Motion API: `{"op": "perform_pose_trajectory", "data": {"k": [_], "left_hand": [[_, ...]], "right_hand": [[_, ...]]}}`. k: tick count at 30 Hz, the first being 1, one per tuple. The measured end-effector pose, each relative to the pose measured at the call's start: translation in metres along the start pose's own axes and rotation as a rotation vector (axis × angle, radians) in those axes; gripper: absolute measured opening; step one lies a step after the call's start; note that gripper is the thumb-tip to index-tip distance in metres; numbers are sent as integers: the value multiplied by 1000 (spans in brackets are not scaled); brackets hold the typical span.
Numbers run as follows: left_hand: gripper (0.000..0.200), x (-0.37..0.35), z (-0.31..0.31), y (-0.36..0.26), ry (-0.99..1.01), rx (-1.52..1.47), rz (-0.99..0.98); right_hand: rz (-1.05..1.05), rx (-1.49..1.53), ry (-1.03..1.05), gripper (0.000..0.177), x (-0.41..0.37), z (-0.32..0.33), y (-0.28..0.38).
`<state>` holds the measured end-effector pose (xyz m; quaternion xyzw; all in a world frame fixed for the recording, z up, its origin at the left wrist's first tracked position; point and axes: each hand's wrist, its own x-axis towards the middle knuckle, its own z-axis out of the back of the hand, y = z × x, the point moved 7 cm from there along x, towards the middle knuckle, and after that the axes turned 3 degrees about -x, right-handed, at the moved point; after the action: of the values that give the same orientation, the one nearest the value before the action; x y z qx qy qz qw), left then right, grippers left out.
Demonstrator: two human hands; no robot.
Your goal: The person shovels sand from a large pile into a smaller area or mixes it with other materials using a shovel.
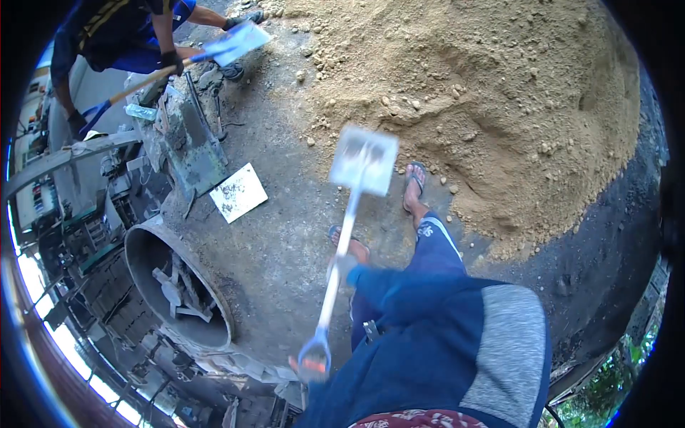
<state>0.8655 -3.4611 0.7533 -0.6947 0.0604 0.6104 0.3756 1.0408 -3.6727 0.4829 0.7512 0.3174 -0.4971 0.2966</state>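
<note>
One shovel [348,225] slants through the middle of the head view, and both of the wearer's hands are closed on it. The left hand [312,367], low in the view and blurred, is wrapped around the blue loop grip at the end of the handle; the right hand [345,267], also blurred, is closed around the pale shaft further up, with no wide gap showing between fingers and wood. The shovel's flat, squarish blade points away from the wearer, over the edge of one big pile of brown sandy soil [492,107] that fills the upper right; whether the blade touches the ground I cannot tell. Two feet in flip-flops stand near the blade: the left foot [354,248] on the grey floor [285,246], the right foot [414,187] further forward, at the border of the soil. At the upper left is one other person [118,32], bending, with two dark-gloved hands on a second shovel [145,84]: one glove [171,63] on the shaft near the blade, the other glove [77,125] by the blue grip. Between the two people lie one clear plastic bottle [140,112] and one pale square board [251,191] sprinkled with dark bits. Below the board sits one large round tub [146,264], holding several grey chunks [171,289].
</note>
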Motion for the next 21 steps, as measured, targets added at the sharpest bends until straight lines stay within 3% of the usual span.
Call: {"op": "perform_pose_trajectory", "data": {"k": [1, 3, 5, 6, 7, 9, 10, 11, 13, 16, 18, 21], "left_hand": [[76, -29, 34, -9, -96, -20, -15], [80, -63, 62, -26, -219, -69, -34], [84, -32, 40, -22, -167, -100, -40], [73, 31, 16, -10, -33, -70, -16], [63, 90, -12, 2, 101, -37, 4], [43, 119, -203, 29, 61, 71, -16], [44, 114, -249, 36, -47, 149, -114], [49, 107, -297, 42, -164, 236, -203], [49, 108, -288, 46, -217, 268, -235], [48, 85, -251, 60, -227, 187, -121], [49, 92, -207, 62, -229, 166, -58], [51, 118, -220, 81, -123, 261, -18]], "right_hand": [[-277, 112, 66, 16, -35, -27, -26], [-343, 133, 97, 16, -28, -45, -69], [-341, 18, 8, 16, -13, -39, -67], [-90, 3, 10, 18, 6, -22, -5], [-24, -23, 34, 17, 51, 8, 59], [109, -71, 78, 18, 131, 64, 197], [36, 280, -35, 14, 148, 87, 245], [44, 263, -88, 13, 140, 91, 272], [1, 247, -197, 11, 104, 92, 279], [119, 198, -37, 9, 125, 116, 227], [111, 249, -57, 8, 81, 128, 218], [213, 416, -65, 7, 2, 164, 274]]}}
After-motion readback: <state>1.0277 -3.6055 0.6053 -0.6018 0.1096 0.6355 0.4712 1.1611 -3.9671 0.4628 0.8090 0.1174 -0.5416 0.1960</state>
